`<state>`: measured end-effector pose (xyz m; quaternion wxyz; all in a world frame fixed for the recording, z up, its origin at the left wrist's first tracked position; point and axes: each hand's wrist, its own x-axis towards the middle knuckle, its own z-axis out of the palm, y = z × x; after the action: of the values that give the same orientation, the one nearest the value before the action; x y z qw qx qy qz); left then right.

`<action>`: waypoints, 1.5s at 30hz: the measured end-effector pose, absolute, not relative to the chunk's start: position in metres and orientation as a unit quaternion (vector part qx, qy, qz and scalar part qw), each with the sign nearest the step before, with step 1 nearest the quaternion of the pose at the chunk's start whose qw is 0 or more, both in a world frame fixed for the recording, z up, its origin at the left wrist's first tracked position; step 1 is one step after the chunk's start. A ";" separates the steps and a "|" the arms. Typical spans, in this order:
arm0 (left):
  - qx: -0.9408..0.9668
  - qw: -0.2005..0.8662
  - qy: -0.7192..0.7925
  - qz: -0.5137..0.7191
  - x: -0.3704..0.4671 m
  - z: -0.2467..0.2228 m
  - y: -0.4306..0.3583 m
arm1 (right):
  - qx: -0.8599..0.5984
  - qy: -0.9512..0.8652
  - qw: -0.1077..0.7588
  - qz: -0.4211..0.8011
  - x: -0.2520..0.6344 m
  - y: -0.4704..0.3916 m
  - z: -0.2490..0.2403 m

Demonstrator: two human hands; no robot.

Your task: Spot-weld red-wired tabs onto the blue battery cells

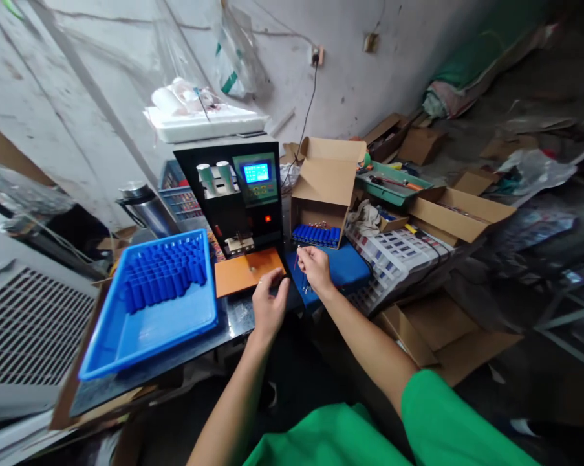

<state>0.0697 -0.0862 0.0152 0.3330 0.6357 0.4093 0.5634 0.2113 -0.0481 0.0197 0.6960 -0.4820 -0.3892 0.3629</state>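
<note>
My left hand (270,299) is over the front right edge of the orange board (236,275), its fingers curled but apart, holding nothing that shows. Pinched in my right hand (314,266), above the blue cloth (343,266), is a small thing with a thin red wire. Behind the board stands a black machine (224,217) with a lit blue screen (255,172). Blue cylinders (165,275) stand in rows inside a blue tray (146,346) at the left. More blue cylinders (315,234) lie in an open cardboard box (328,178) beyond my right hand.
A steel flask (151,210) stands behind the blue tray. White foam (209,123) rests on the machine. To the right are a green tray (391,184) with tools, a white plastic crate (393,259) and an open carton (437,327) lower down.
</note>
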 end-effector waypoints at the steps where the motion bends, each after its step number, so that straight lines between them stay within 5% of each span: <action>1: 0.591 0.403 0.413 0.564 0.071 0.012 -0.083 | -0.471 -0.394 0.696 0.372 0.203 -0.051 0.020; 7: 0.419 0.660 0.364 0.507 0.057 0.008 -0.077 | -0.445 -0.438 0.686 0.375 0.180 -0.065 0.020; 18: 0.391 0.718 0.361 0.449 0.050 0.009 -0.082 | -0.433 -0.434 0.685 0.395 0.170 -0.073 0.017; 23: 0.442 0.665 0.377 0.469 0.051 0.007 -0.083 | -0.418 -0.439 0.668 0.431 0.173 -0.072 0.011; 31: 0.634 0.408 0.479 0.450 0.016 0.016 -0.082 | -0.361 -0.540 0.578 0.494 0.171 -0.072 0.007; 40: 0.619 0.422 0.485 0.450 -0.024 0.015 -0.086 | -0.382 -0.588 0.553 0.449 0.155 -0.069 -0.004; 45: 0.626 0.185 0.659 0.374 -0.092 0.026 -0.035 | -0.423 -0.555 0.596 0.398 0.148 -0.044 -0.014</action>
<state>-0.0918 -0.0355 0.0256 0.1850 0.6257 0.6588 0.3744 0.1476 -0.0444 -0.0142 0.5956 -0.4227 -0.5553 0.3977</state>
